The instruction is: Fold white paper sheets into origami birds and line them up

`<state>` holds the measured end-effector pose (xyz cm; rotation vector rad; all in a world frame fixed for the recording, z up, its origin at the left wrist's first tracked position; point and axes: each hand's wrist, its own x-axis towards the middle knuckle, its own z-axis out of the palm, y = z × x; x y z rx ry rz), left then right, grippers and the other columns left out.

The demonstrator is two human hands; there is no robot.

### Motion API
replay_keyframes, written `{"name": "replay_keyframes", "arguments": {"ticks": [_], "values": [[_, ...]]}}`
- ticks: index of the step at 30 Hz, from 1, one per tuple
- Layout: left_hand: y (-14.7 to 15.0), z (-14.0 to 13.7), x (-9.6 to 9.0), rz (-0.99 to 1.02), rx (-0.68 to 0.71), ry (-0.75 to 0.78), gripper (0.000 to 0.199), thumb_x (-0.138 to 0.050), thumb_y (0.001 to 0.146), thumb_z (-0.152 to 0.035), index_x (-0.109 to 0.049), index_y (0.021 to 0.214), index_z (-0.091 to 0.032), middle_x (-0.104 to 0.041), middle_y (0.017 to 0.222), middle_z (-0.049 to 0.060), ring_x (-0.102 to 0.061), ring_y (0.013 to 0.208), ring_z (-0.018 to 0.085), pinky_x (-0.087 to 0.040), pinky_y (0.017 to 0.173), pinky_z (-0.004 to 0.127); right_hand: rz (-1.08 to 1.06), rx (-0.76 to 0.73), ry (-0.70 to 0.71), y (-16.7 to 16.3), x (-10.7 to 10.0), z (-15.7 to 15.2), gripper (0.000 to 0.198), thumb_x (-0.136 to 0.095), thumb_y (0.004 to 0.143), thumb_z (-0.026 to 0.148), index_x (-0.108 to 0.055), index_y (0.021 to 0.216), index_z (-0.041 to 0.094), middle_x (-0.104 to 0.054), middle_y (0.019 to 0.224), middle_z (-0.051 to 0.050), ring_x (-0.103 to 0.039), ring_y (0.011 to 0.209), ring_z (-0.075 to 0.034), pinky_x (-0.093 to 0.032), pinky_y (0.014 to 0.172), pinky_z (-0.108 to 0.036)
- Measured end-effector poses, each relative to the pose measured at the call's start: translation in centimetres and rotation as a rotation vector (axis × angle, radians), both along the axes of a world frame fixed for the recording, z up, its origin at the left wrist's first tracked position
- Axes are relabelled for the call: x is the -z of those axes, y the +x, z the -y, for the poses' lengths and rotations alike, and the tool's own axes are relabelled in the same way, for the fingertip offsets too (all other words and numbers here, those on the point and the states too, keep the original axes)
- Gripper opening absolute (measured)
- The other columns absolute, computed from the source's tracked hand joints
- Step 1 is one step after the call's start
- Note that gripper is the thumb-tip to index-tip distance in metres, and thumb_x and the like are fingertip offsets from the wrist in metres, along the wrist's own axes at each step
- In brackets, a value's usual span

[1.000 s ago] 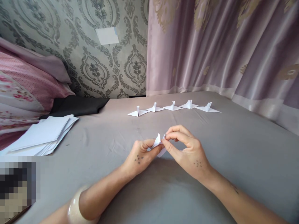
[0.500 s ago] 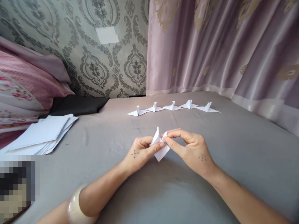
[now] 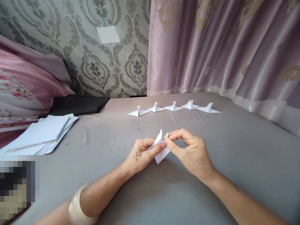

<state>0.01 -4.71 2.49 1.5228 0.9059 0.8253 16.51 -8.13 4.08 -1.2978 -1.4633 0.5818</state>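
A small folded white paper figure (image 3: 162, 155) is held between both hands above the grey sheet (image 3: 112, 193). My left hand (image 3: 142, 154) pinches its left side, thumb across the front and fingers behind. A pointed flap of the figure rises above that thumb. My right hand (image 3: 191, 150) is closed too, thumb and forefinger pinching a second, smaller tip at the upper right. The part of the figure behind my fingers is hidden. Beyond the hands, several finished-looking paper figures (image 3: 173, 107) with wide wings and upright middles stand in a row.
A stack of white paper (image 3: 44, 131) lies at the left, beside a folded black cloth (image 3: 77, 104). Patterned wallpaper (image 3: 95, 67) and a mauve curtain (image 3: 187, 53) border the far side. Pink floral fabric (image 3: 21, 93) hangs at the left edge.
The figure has tilted slightly between my hands, its tall flap shifting a little right and its lower corner a little left. Both hands keep their pinch. The row of figures stays put.
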Motion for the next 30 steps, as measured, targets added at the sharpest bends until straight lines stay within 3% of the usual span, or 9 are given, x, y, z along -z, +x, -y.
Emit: {"name": "replay_keyframes", "arguments": {"ticks": [2,4,6,9,12,18,30], "values": [[-0.04,-0.01,-0.07,-0.002,-0.001,-0.009,0.031,-0.065,0.083,-0.040,-0.068,0.069,-0.013,-0.053,0.059,-0.001,-0.047,0.060,0.011,-0.036,0.057,0.022,-0.017,0.009,-0.041,0.05,-0.13,-0.12,0.009,-0.069,0.076,0.027,-0.064,0.083,0.024,-0.072,0.079,0.002,-0.067,0.079,-0.016,-0.054,0.074,-0.030],[-0.07,0.00,-0.14,-0.004,0.002,-0.019,0.031,-0.065,0.083,-0.041,-0.069,0.070,-0.012,-0.055,0.060,0.000,-0.049,0.060,0.011,-0.037,0.057,0.022,-0.033,-0.008,-0.086,0.20,-0.30,-0.27,0.025,-0.069,0.077,0.029,-0.064,0.101,0.025,-0.072,0.079,0.002,-0.067,0.079,-0.017,-0.054,0.077,-0.032],[-0.11,0.02,-0.17,-0.009,0.006,-0.033,0.032,-0.065,0.082,-0.041,-0.070,0.070,-0.012,-0.056,0.060,0.000,-0.050,0.060,0.011,-0.037,0.057,0.022,-0.048,-0.067,-0.145,0.44,-0.51,-0.41,0.031,-0.068,0.078,0.031,-0.066,0.108,0.026,-0.073,0.083,0.001,-0.068,0.082,-0.017,-0.054,0.078,-0.033],[-0.17,0.06,-0.13,-0.026,0.009,-0.050,0.033,-0.066,0.082,-0.042,-0.070,0.069,-0.012,-0.057,0.059,0.000,-0.050,0.059,0.011,-0.037,0.056,0.022,-0.077,-0.148,-0.215,0.73,-0.81,-0.52,0.014,-0.068,0.078,0.034,-0.073,0.088,0.025,-0.073,0.086,-0.001,-0.067,0.085,-0.018,-0.053,0.076,-0.031],[-0.18,0.04,-0.03,-0.042,0.031,-0.069,0.033,-0.067,0.081,-0.043,-0.072,0.070,-0.012,-0.059,0.059,0.001,-0.051,0.059,0.011,-0.037,0.055,0.022,-0.086,-0.159,-0.194,0.72,-0.99,-0.42,0.010,-0.067,0.079,0.031,-0.071,0.075,0.024,-0.070,0.080,0.001,-0.064,0.080,-0.016,-0.051,0.075,-0.028],[-0.17,-0.24,0.02,0.012,0.088,-0.123,0.031,-0.068,0.080,-0.041,-0.073,0.069,-0.013,-0.064,0.062,0.003,-0.054,0.059,0.012,-0.039,0.056,0.022,-0.107,-0.144,-0.178,0.37,-0.77,-0.18,0.011,-0.064,0.082,0.030,-0.069,0.075,0.023,-0.066,0.077,0.002,-0.060,0.077,-0.014,-0.047,0.074,-0.027],[-0.22,-0.48,-0.12,0.079,0.114,-0.165,0.028,-0.070,0.079,-0.038,-0.073,0.067,-0.013,-0.063,0.060,0.002,-0.054,0.057,0.011,-0.037,0.056,0.022,-0.285,-0.053,-0.278,0.23,-0.15,-0.80,0.016,-0.074,0.071,0.038,-0.074,0.074,0.023,-0.071,0.079,-0.002,-0.062,0.077,-0.018,-0.049,0.076,-0.034]]}}
